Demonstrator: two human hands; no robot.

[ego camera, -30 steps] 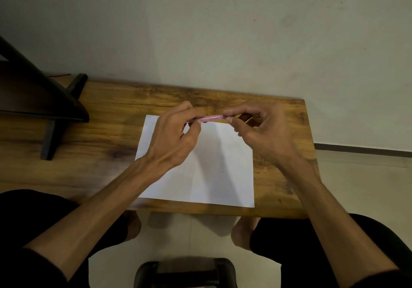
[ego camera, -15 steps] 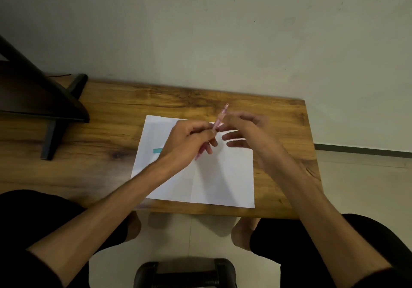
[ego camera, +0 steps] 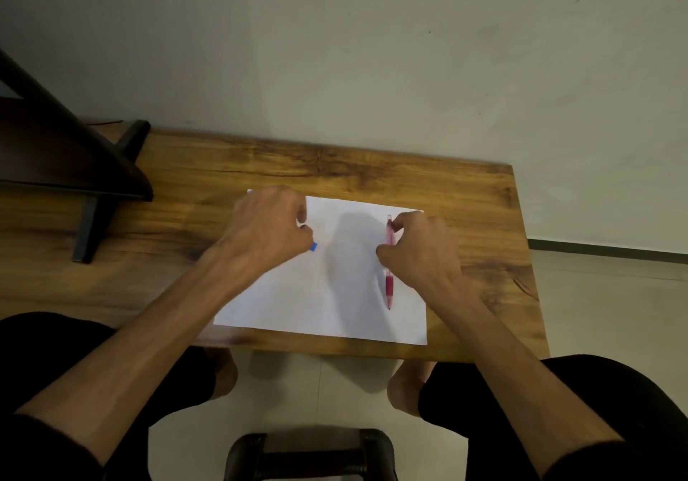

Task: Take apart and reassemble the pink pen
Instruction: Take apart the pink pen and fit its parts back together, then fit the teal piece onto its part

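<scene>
The pink pen (ego camera: 389,283) lies lengthwise on the white sheet of paper (ego camera: 298,294), with its darker grip and tip toward me. My right hand (ego camera: 419,249) pinches the pen's upper half between thumb and fingertips. My left hand (ego camera: 270,229) rests curled on the left part of the sheet. A small blue end of another object (ego camera: 314,246) sticks out from under its fingers; the rest of that object is hidden.
The paper lies on a wooden table (ego camera: 372,171) against a pale wall. A dark stand (ego camera: 85,182) occupies the table's left end. The table's right edge is just beyond my right hand. A dark stool (ego camera: 312,454) sits between my knees.
Both hands held the pen together above the sheet. Now they are apart: the right hand has brought the pen down onto the right side of the paper, and the left has moved left over the blue object.
</scene>
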